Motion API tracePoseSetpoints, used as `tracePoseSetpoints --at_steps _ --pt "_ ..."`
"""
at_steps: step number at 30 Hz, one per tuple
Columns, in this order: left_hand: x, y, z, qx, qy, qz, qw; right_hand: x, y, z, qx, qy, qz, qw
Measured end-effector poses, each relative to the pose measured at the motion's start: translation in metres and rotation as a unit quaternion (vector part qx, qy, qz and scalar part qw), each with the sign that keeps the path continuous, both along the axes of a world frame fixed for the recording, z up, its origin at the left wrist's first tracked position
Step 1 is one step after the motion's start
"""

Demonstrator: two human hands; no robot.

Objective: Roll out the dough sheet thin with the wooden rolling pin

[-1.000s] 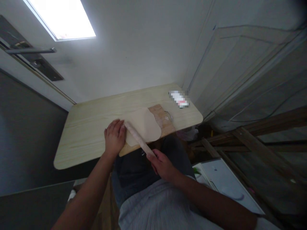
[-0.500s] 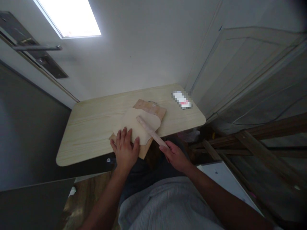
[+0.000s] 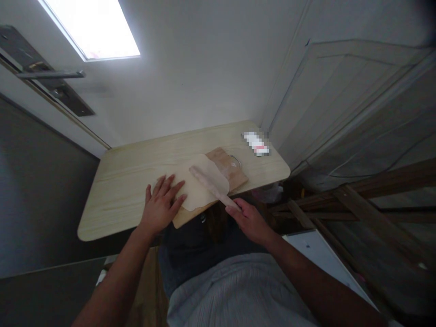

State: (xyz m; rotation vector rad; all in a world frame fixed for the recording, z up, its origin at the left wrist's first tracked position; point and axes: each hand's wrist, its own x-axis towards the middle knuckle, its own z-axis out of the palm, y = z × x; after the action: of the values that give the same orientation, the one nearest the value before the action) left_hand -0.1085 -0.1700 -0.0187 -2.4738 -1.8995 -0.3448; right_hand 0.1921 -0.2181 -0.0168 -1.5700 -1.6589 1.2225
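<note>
A thin, pale sheet of dough point(image 3: 192, 193) lies over a wooden cutting board point(image 3: 235, 177), whose far right end has a metal ring. In my right hand point(image 3: 250, 220) is a pale wooden rolling pin point(image 3: 207, 181), gripped by its near end and slanting across the dough. My left hand point(image 3: 162, 202) is flat with its fingers spread at the dough's left edge, the thumb side touching the sheet. The part of the board beneath the dough is hidden.
The board sits on a narrow light wood table point(image 3: 116, 186) and pokes over its front edge. A blurred-out phone-like object point(image 3: 255, 143) lies at the right end. Behind stands a white door with a metal handle point(image 3: 51, 74). Wooden beams point(image 3: 374, 218) are on the right.
The board and dough have turned, the ring end swinging right and nearer. My left hand has slid left and spread its fingers. The rolling pin has barely moved.
</note>
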Motion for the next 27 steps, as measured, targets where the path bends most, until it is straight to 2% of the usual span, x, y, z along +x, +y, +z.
tracePoseSetpoints --at_steps 5,10,13,18,22,27 --pt "-0.015 0.018 0.010 -0.042 -0.003 0.002 0.999 0.019 0.009 0.008 0.042 -0.015 0.011 0.999" --pt "-0.007 0.019 0.008 -0.027 -0.050 0.032 0.998 0.022 0.002 0.005 0.022 -0.054 0.003 0.998" --pt "0.005 0.019 0.009 0.018 -0.071 0.060 0.996 0.020 -0.005 -0.002 0.011 -0.048 -0.004 0.999" --pt "0.036 0.041 0.018 0.069 -0.140 0.016 0.988 0.018 -0.004 -0.004 0.025 -0.042 -0.010 0.999" --pt "0.067 0.070 0.016 0.048 -0.144 -0.015 0.988 0.017 0.005 0.005 0.057 -0.083 -0.018 0.995" --pt "0.093 0.093 0.005 0.018 -0.093 -0.032 0.995 0.020 0.011 0.007 0.073 -0.168 -0.096 0.978"
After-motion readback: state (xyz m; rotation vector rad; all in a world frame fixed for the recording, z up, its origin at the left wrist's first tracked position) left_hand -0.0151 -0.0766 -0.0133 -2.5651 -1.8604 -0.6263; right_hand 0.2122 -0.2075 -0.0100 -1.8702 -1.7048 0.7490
